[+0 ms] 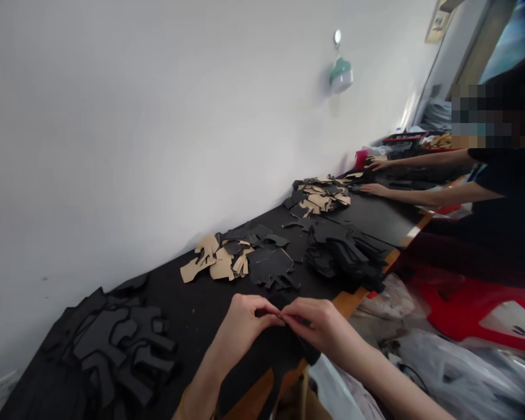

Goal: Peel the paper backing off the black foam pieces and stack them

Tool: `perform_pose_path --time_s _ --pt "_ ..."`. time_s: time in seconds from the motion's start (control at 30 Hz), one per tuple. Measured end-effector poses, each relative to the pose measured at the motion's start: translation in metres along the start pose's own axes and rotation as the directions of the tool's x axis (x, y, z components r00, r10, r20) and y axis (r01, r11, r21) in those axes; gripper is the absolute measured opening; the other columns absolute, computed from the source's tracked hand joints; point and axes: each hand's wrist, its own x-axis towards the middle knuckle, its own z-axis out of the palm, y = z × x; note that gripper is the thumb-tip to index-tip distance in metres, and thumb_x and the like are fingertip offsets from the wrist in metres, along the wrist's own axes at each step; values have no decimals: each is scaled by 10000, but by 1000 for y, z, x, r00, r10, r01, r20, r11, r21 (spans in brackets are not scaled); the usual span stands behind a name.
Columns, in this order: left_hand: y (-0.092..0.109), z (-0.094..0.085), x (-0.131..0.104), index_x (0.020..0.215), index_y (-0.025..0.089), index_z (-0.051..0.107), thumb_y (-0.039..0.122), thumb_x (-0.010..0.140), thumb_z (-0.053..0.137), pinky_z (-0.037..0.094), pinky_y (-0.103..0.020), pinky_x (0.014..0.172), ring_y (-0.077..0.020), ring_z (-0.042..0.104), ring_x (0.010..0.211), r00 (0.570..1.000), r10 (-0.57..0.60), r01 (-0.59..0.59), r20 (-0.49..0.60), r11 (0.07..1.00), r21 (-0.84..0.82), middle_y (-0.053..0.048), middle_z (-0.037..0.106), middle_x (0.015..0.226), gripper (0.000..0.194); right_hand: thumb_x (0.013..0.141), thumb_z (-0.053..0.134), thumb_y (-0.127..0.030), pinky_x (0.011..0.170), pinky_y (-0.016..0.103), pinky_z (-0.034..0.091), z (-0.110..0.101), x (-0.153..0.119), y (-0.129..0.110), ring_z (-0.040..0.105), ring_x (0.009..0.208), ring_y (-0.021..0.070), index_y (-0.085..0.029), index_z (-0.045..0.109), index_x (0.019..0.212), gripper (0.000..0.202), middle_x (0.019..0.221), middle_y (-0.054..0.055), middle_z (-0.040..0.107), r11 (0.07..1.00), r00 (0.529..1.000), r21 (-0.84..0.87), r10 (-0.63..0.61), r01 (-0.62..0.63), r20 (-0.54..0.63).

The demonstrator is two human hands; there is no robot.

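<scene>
Both hands meet at the near edge of the black table [192, 315], fingertips almost touching. My left hand [249, 318] is closed in a pinch on a dark piece, and my right hand [310, 318] pinches the same piece from the other side. The black piece [304, 344] hangs below the fingers; its outline blends into the dark table. Beyond the hands lies a pile of tan and black cut pieces [222, 262]. A stack of black shaped pieces [341, 251] sits to its right.
Many black cut-outs [109, 338] cover the table's left end. Farther back is another tan and black pile [321, 195]. A person [507, 186] reaches over the table at the right. A red chair [468, 309] and plastic bags [459, 367] are at lower right.
</scene>
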Motion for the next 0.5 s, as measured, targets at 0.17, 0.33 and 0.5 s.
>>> perform_pose_path --time_s 0.17,0.33,0.5 --pt "2 -3 -3 771 233 774 249 715 672 453 -214 655 -166 649 691 999 -30 29 28 999 33 13 744 716 118 937 471 -295 626 202 445 1 -1 -1 633 693 128 -184 694 884 255 783 40 694 999 998 31 20 -22 55" --pt "0 -5 -5 772 214 772 282 717 677 425 -214 587 -157 617 643 998 -51 47 45 995 84 9 725 673 129 901 484 -229 607 202 430 5 0 -3 605 661 119 -179 692 844 221 745 29 675 999 998 16 37 -37 53" --pt "0 -5 -4 858 219 738 239 713 717 454 -214 652 -147 633 687 998 34 -39 61 995 88 15 720 720 148 810 549 -241 547 205 396 8 3 0 521 586 107 -164 623 709 147 638 -2 601 948 972 214 230 -237 54"
